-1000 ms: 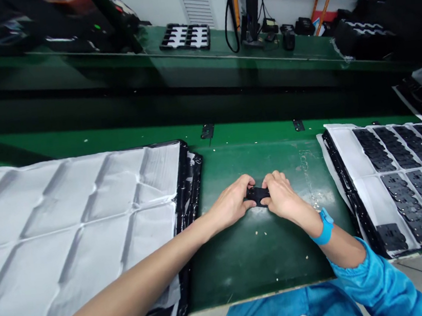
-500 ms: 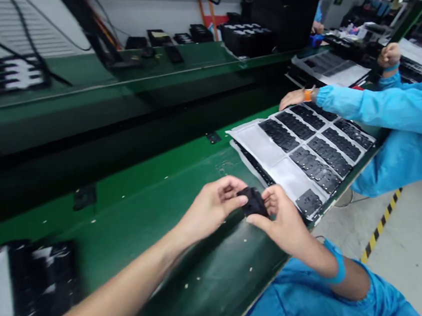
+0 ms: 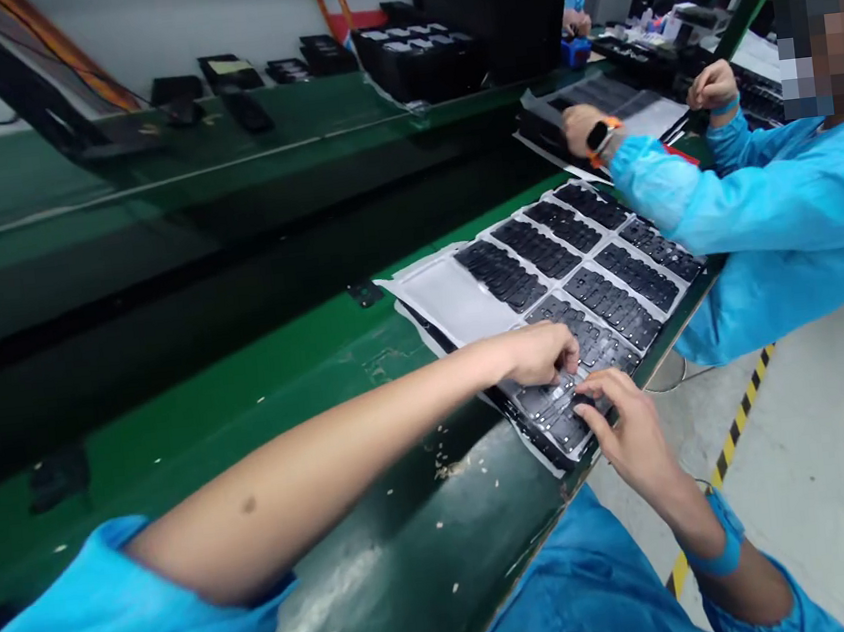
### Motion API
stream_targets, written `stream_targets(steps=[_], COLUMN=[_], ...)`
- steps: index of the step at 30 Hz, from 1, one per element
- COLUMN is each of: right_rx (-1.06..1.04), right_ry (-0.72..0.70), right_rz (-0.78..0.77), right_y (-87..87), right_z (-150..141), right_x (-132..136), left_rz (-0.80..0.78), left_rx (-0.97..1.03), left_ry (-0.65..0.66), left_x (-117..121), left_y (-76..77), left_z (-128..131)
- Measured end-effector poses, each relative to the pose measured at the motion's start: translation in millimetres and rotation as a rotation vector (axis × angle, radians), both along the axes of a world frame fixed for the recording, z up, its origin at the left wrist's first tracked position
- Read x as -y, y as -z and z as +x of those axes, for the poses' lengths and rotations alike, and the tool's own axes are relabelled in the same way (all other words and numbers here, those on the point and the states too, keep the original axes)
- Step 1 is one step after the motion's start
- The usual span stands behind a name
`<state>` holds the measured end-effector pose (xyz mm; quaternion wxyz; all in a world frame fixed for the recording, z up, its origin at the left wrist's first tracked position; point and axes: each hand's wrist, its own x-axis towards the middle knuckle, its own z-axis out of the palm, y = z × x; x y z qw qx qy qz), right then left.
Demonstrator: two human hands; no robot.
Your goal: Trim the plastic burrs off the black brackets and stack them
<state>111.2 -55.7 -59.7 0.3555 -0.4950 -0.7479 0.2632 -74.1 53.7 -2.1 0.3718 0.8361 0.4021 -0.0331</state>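
A white-lined tray [image 3: 439,299] of flat black parts lies on the green bench, its compartments filled with overlapping rows. Over the near front compartment, my left hand [image 3: 542,352] reaches down with its fingers curled. Whatever its fingertips hold is hidden. My right hand [image 3: 630,425] is at the tray's front edge, thumb and fingers closed around a small black part [image 3: 586,402]. Beneath both hands, several flat black parts [image 3: 557,417] lie in the near compartment. The far left compartment shows bare white lining.
A co-worker in a blue sleeve [image 3: 747,186] sits to the right, one hand [image 3: 584,130] by another stack of trays [image 3: 615,105]. A loose dark part [image 3: 365,295] lies behind the tray. Black stacked trays [image 3: 425,59] stand on the raised shelf.
Both hands have moved from beside the tray, where they held a black stack together, to over its near compartment. More black parts now show there. The co-worker's watch hand has moved back.
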Motion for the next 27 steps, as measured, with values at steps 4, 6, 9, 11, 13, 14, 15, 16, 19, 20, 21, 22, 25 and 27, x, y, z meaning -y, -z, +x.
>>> stream_targets(steps=[4, 6, 9, 11, 13, 14, 15, 16, 19, 20, 21, 22, 25, 27], right_rx=[0.035, 0.053, 0.077, 0.088, 0.086, 0.081, 0.074, 0.067, 0.047, 0.039, 0.03, 0.019, -0.026, -0.051], right_ry=[-0.057, -0.077, -0.09, -0.087, -0.075, -0.068, -0.062, -0.057, -0.041, -0.035, -0.031, -0.027, -0.013, -0.004], right_rz=[0.024, 0.027, 0.03, 0.04, 0.06, 0.071, 0.081, 0.089, 0.096, 0.098, 0.1, 0.105, 0.131, 0.139], right_y=[5.4, 7.8, 11.8, 14.4, 16.3, 16.9, 17.3, 17.3, 15.6, 14.6, 13.4, 12.2, 9.6, 9.7], right_z=[0.1, 1.6, 1.6, -0.2, -2.5, -3.4, -4.0, -4.3, -2.7, -1.7, -0.8, 0.0, 1.3, 1.8], right_x=[-3.2, -5.1, -8.3, -10.6, -12.6, -13.4, -14.1, -14.6, -14.4, -13.8, -12.8, -11.6, -7.2, -4.7], left_rz=[0.146, 0.184, 0.189, 0.189, 0.185, 0.178, 0.17, 0.162, 0.141, 0.135, 0.129, 0.122, 0.112, 0.118], left_rx=[-0.094, -0.154, -0.226, -0.253, -0.267, -0.27, -0.27, -0.268, -0.251, -0.245, -0.237, -0.229, -0.204, -0.197], left_ry=[-0.088, -0.147, -0.192, -0.215, -0.237, -0.246, -0.253, -0.259, -0.282, -0.291, -0.299, -0.305, -0.322, -0.337], left_x=[28.3, 41.8, 56.3, 61.7, 64.8, 65.9, 66.9, 67.9, 71.1, 71.9, 72.5, 72.6, 69.8, 66.5], left_y=[-9.4, -10.2, -6.8, -4.7, -4.5, -5.1, -6.0, -6.9, -8.5, -8.5, -8.2, -7.9, -7.2, -7.6], left_z=[-11.8, -14.4, -11.1, -6.7, -2.9, -1.6, -0.5, 0.4, 3.1, 4.1, 4.9, 5.3, 2.9, -1.4])
